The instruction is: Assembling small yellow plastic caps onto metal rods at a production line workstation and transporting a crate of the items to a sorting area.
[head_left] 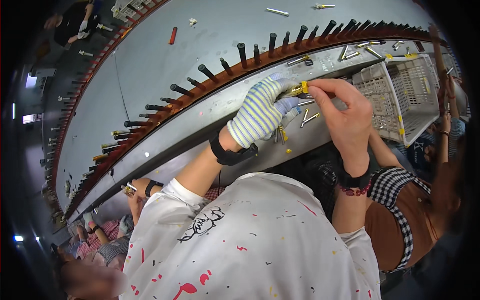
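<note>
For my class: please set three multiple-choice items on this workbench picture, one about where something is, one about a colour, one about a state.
1. Where is the white plastic basket?
A. to the right of the hands
B. on the person's lap
C. far left, beyond the pegs

2. What colour is the cap on the small metal part held between the hands?
A. blue
B. yellow
C. red

3. How are the hands covered?
A. both gloved
B. both bare
C. left hand in a striped knit glove, right hand bare

Answers:
1 A, the basket sits at the right end of the grey bench.
2 B, the cap at the fingertips is yellow.
3 C, only the left hand wears a glove.
</note>
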The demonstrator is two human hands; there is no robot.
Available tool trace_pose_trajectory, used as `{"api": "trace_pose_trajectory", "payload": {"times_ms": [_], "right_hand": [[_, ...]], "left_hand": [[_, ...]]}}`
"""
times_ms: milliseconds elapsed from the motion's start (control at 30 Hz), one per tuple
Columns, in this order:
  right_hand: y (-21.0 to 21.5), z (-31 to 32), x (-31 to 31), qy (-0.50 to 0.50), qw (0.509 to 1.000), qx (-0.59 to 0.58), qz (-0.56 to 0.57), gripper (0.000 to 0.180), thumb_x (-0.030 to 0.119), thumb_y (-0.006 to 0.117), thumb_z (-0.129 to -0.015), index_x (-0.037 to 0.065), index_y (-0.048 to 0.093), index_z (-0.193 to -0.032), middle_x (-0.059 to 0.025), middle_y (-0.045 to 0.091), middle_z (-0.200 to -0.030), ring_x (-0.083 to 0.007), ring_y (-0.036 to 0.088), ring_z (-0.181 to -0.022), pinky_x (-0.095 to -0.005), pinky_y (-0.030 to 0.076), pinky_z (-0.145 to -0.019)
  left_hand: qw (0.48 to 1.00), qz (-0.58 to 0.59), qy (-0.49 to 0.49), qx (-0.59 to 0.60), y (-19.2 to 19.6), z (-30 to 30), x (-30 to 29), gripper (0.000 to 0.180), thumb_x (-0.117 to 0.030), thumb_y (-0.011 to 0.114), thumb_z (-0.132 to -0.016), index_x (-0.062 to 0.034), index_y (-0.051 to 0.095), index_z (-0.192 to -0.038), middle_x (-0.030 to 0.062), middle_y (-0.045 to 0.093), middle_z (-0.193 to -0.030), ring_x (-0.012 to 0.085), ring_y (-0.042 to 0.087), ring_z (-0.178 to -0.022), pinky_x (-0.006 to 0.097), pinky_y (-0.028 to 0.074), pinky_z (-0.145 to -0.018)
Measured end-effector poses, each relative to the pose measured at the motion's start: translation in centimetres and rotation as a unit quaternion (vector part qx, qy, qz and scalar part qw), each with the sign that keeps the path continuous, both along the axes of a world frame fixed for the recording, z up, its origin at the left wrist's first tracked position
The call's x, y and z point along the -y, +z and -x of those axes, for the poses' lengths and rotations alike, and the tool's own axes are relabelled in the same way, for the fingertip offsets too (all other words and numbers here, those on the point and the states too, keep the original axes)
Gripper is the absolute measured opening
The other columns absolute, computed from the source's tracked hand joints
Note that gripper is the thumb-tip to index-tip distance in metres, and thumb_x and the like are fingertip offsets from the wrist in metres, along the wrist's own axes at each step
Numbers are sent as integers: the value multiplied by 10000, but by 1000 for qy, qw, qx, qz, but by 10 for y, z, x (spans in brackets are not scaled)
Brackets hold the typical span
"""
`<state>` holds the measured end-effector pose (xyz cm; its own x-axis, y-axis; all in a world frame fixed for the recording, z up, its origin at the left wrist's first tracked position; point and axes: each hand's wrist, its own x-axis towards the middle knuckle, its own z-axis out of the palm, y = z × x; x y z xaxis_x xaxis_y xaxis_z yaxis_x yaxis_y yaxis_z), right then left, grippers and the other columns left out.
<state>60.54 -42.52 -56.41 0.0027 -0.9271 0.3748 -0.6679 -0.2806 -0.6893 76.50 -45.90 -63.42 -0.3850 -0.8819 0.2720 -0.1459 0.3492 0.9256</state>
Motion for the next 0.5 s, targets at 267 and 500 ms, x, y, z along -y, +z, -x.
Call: {"api": "trace_pose_trajectory", "payload": {"times_ms": [267,500], "right_hand": [[-17,15,12,11,1000,-5,-24,69,57,664,-725,28,664,-788,-73,645,-727,-141,620,-610,-240,480,-566],[-43,42,22,-21,920,311,-238,76,70,639,-757,-2,655,-776,-8,618,-670,-57,576,-621,-197,458,-594]], "left_hand": [[996,13,-14,90,6,3,10,268,-150,651,-766,21,625,-970,213,594,-852,372,571,-803,390,463,-707],[989,17,-114,94,-1,12,36,221,-122,639,-768,-18,642,-964,155,625,-863,321,573,-788,364,459,-715]]}}
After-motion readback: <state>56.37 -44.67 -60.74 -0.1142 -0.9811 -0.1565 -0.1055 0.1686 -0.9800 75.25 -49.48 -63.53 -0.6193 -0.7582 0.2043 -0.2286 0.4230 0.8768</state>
